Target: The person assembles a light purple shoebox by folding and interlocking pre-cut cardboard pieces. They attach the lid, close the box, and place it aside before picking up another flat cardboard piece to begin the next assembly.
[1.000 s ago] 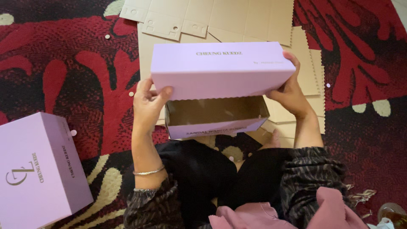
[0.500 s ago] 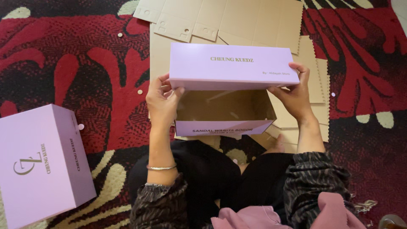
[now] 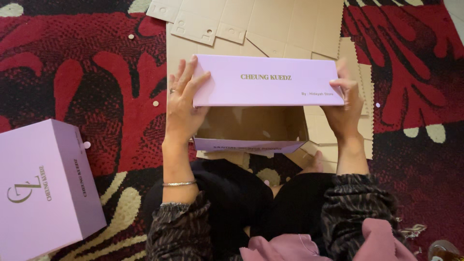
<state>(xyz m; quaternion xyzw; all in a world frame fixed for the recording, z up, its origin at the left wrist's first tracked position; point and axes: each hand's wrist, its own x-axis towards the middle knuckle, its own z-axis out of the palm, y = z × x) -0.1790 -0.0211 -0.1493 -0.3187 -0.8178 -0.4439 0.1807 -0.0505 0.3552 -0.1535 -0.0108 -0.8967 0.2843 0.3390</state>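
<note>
Head view, looking down at your lap as you sit on a red-and-black patterned carpet (image 3: 96,82). At the centre of the frame you hold a half-assembled lilac carton (image 3: 256,104) between both hands, its brown cardboard interior open toward you and its long lilac panel, printed in gold lettering, standing at the 12 o'clock side of the opening. Your left hand (image 3: 183,104) presses flat against the carton's 9 o'clock end, fingers (image 3: 193,79) spread and curled over the corner of the lilac panel; a ring shows on one finger and a thin bangle (image 3: 179,183) circles the wrist. Your right hand (image 3: 345,104) grasps the 3 o'clock end, fingers wrapped over the panel's edge and thumb lying on its face. Both hands thus clasp the carton rather than hang free. Beneath and beyond the carton, toward 12 o'clock, lie flat unfolded cardboard sheets (image 3: 270,24) with cut tabs. At 8 o'clock, well apart from the hands, rests a finished lilac box (image 3: 43,186), closed, with gold markings on its top and side. Small pale paper dots (image 3: 156,103) are scattered on the carpet near 10 o'clock. Your dark patterned sleeves (image 3: 357,208) and a pink cloth (image 3: 290,246) fill the 6 o'clock edge.
</note>
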